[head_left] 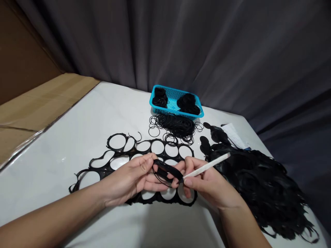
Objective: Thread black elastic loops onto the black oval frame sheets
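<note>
Ring bundle, one, pinched in left grip; right grip closed round one white stick; one basket.

Holding up a bundle of thin black rings, stretching as a narrow loop, slanting down to the right and trailing a few loose strands below. Also holding up a slim white stick, running straight, tilting up rightward from beside the bundle's lower end.

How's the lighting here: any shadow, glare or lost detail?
Head view: soft shadow on the white tabletop at bottom centre, small glare spot at its left; head view again: the held bundle of thin black loops and the heap of flat black pieces lose detail.
</note>
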The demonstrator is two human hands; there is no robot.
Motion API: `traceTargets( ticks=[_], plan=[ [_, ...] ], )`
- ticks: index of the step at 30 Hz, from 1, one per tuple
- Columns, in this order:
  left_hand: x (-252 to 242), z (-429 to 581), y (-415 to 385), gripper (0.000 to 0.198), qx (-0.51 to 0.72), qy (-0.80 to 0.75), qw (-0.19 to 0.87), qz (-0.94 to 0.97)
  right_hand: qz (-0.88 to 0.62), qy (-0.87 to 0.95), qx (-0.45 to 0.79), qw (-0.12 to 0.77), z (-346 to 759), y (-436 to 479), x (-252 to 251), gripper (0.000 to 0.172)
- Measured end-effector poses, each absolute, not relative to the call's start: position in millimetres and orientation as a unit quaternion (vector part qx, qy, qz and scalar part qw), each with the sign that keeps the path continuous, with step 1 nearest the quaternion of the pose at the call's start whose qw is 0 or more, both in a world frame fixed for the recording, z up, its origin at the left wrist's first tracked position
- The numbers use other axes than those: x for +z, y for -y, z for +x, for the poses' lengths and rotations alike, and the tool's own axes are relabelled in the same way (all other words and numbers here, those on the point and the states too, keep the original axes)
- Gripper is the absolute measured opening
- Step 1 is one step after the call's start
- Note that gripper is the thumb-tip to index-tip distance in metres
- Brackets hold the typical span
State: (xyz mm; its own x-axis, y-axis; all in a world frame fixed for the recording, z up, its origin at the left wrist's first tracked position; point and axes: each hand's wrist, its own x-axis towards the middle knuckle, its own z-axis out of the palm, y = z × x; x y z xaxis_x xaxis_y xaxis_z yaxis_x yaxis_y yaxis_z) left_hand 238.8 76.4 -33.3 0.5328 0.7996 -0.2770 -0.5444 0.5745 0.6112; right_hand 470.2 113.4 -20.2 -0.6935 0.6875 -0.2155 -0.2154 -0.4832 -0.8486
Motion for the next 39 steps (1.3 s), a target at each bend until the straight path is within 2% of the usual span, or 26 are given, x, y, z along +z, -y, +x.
traceTargets(
  ticks=[4, 9, 16, 33, 39],
  plan=[
    [-32, 239, -77, 0.03, 0.39, -0.287, 0.844, 0.23, -0.297, 0.425, 0.809, 0.277, 469, -113, -21, 0.029],
    [-33, 238, -79, 0.034, 0.411, -0.276, 0.841, 0.217, -0.374, 0.326, 0.801, 0.334, 460, -117, -24, 0.033],
    [-37, 232, -85, 0.056, 0.414, -0.198, 0.872, 0.172, -0.402, 0.242, 0.807, 0.358, 455, -119, -33, 0.04],
    [-32, 231, -85, 0.052, 0.415, -0.207, 0.874, 0.146, -0.416, 0.266, 0.805, 0.33, 457, -117, -28, 0.038],
    [-36, 238, -78, 0.035, 0.439, -0.302, 0.815, 0.226, -0.386, 0.32, 0.805, 0.319, 456, -112, -25, 0.035]
  ],
)
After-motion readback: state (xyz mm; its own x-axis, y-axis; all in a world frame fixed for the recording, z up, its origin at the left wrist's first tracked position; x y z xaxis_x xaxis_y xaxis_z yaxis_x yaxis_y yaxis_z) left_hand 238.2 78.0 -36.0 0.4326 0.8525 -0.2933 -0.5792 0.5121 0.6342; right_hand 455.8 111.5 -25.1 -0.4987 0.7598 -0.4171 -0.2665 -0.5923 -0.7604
